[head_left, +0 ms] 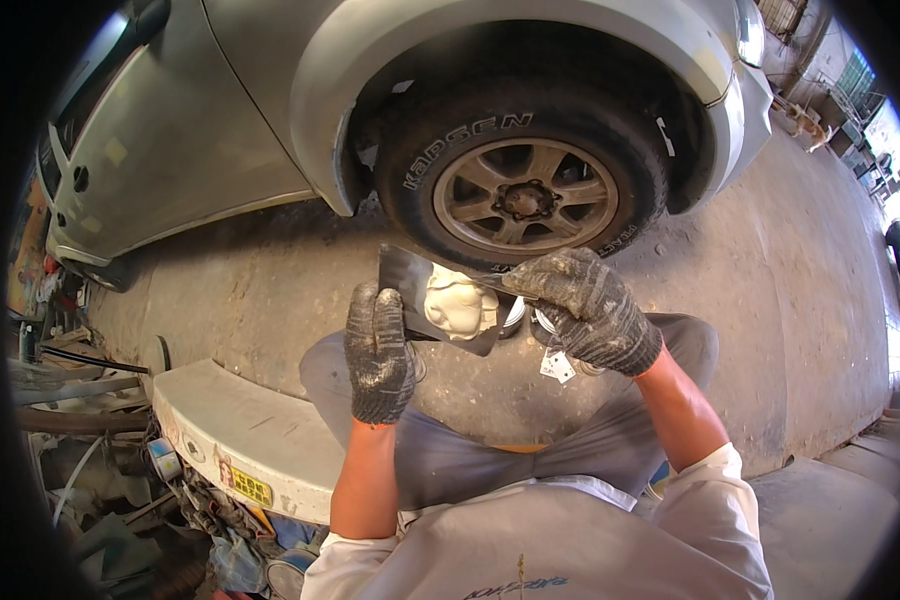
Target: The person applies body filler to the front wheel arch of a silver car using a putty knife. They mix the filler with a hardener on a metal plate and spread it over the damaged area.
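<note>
In my gloved left hand [378,352] is a dark flat board [402,272], its fingers closed around the near left side. A thick mound of cream-coloured putty [458,305] lies on the board. My gloved right hand [592,312] grips a thin-bladed scraper [492,282], whose blade reaches over the putty's upper right part; its handle is mostly hidden in the glove. Both grey knitted gloves are smeared with pale residue. The board hangs between my knees, just in front of the car's wheel [525,196].
A pale car's fender [320,80] and door [205,120] rise ahead. On the concrete floor beneath my hands are playing cards [558,366] and partly hidden cans [515,316]. At left lies a detached bumper [245,425] beside piled scrap [110,490]. A dog [812,130] is far right.
</note>
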